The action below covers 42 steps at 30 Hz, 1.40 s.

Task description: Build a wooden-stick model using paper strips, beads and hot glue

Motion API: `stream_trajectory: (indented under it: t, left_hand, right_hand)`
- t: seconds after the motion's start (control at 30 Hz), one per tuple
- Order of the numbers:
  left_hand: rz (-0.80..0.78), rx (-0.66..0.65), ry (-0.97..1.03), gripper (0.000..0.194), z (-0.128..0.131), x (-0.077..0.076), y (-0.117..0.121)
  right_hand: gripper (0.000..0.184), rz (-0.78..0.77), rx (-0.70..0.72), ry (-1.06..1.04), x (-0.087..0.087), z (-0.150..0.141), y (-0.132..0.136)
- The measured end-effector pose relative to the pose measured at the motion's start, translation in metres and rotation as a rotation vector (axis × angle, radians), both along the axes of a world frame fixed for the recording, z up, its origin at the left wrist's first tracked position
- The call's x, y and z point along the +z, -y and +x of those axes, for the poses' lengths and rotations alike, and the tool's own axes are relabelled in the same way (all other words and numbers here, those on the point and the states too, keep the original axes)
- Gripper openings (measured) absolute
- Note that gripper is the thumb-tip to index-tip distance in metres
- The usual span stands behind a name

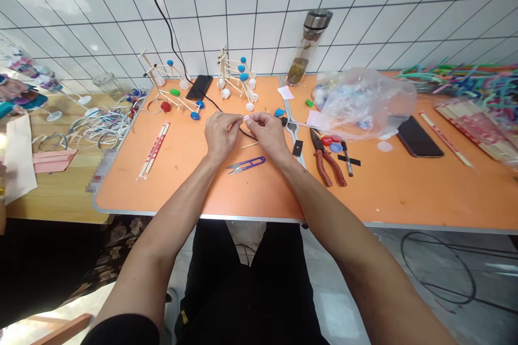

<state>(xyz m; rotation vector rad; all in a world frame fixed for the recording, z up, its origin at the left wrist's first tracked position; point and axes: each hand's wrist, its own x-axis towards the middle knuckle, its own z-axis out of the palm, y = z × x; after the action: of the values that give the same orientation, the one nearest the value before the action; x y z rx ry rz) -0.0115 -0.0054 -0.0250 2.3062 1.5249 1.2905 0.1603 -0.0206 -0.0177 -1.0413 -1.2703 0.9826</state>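
Note:
My left hand (222, 133) and my right hand (268, 133) meet over the orange table (162, 194), fingertips pinched close together. Between them shows a small pale bit (245, 118), too small to name. Just below the hands lie purple-handled thread snips (246, 164), blades pointing left. A short thin stick (250, 145) rests between my wrists. Behind my hands stands a stick model (237, 78) with blue and white caps. Another stick model (174, 91), with blue, red and green caps, is to the left.
Red-handled pliers (326, 159), a black marker (347, 159) and a clear plastic bag (364, 102) lie to the right. Two phones (420, 136) (199, 87) rest on the table. A glass bottle (307, 48) stands by the tiled wall. Packed chopsticks (154, 151) lie left. A black cable (172, 38) crosses the table.

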Motion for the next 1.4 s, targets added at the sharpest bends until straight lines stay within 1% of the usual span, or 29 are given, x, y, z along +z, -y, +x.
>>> stream_trajectory:
  t: [0.2,0.33,0.47,0.63,0.73,0.87,0.93,1.07,1.23,1.4]
  left_hand:
    - [0.041,0.025,-0.061,0.023,0.0,-0.001,0.0]
    - [0.058,0.03,-0.092,0.024,0.0,0.0,0.002]
    - [0.053,0.03,-0.11,0.026,0.001,0.001,0.003]
    - [0.064,0.019,-0.125,0.027,0.003,0.004,0.007]
    - [0.055,0.007,-0.117,0.027,0.005,0.005,0.008]
    - [0.019,-0.003,-0.076,0.021,0.007,0.006,0.008]
    - [-0.027,-0.038,-0.034,0.019,0.007,0.006,0.006]
    - [-0.112,-0.095,0.048,0.021,0.006,0.007,0.004]
    - [-0.144,-0.059,0.091,0.022,0.007,0.007,0.002]
    - [-0.14,-0.063,0.245,0.022,0.007,0.003,0.0]
  right_hand:
    - [0.044,-0.018,-0.01,0.009,0.0,0.0,0.0]
    - [0.036,-0.008,-0.006,0.007,0.003,-0.001,0.003]
    - [0.029,-0.037,-0.017,0.033,0.007,-0.001,0.005]
    - [0.029,-0.022,-0.067,0.082,0.01,0.0,0.006]
    - [0.024,-0.012,-0.1,0.084,0.009,0.001,0.005]
    - [0.021,-0.012,-0.1,0.085,0.008,0.004,0.003]
    - [0.02,-0.026,-0.093,0.094,0.007,0.006,0.002]
    - [0.019,-0.029,-0.087,0.115,0.008,0.007,0.001]
    - [0.019,-0.024,-0.072,0.112,0.012,0.003,0.004]
    - [0.016,-0.024,-0.056,0.023,0.009,-0.004,0.004]
